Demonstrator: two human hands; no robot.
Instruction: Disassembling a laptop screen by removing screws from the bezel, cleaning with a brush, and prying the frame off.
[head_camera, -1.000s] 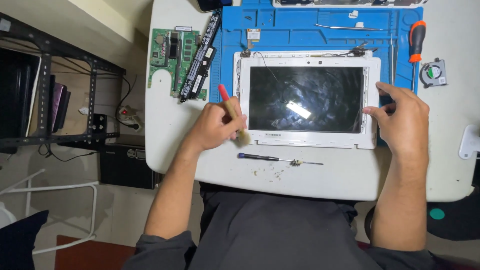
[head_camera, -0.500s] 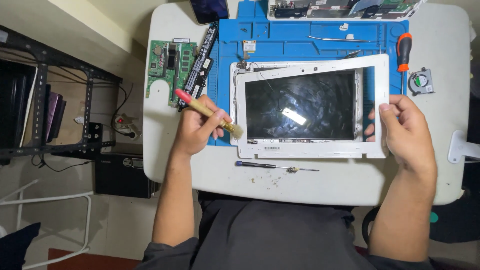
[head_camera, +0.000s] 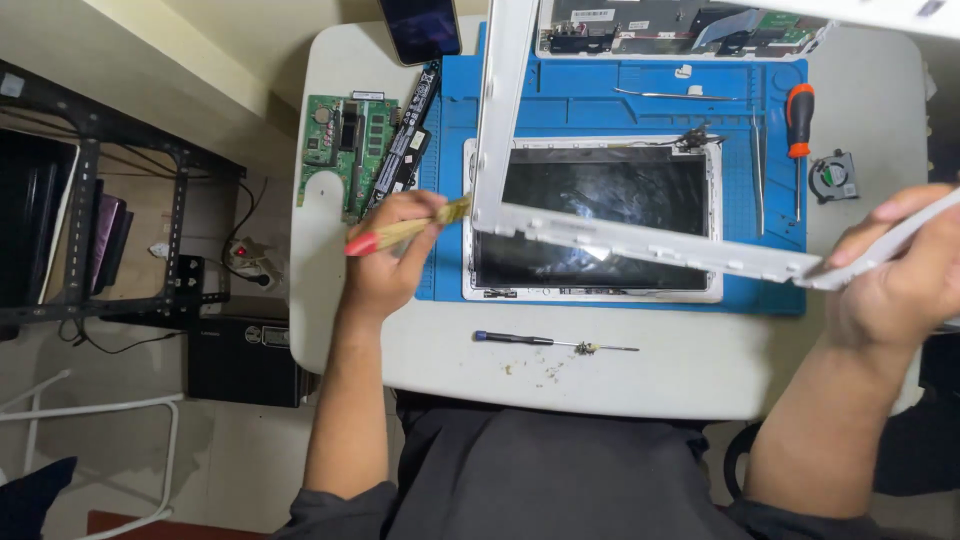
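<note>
At the right edge of the frame, the right hand (head_camera: 895, 285) gripped a corner of the white screen frame (head_camera: 640, 243), raised and tilted above the dark screen panel (head_camera: 600, 220) lying on the blue mat (head_camera: 620, 100). Left of centre, the left hand (head_camera: 385, 265) was closed round a red-handled brush (head_camera: 405, 232), its bristles touching the frame. A small screwdriver (head_camera: 550, 343) lay on the white table (head_camera: 700, 380) below the mat.

Dark rectangular laptop screen (head_camera: 600, 215) flat on blue mat (head_camera: 620, 110), dark phone screen (head_camera: 420, 25) at table's far edge
</note>
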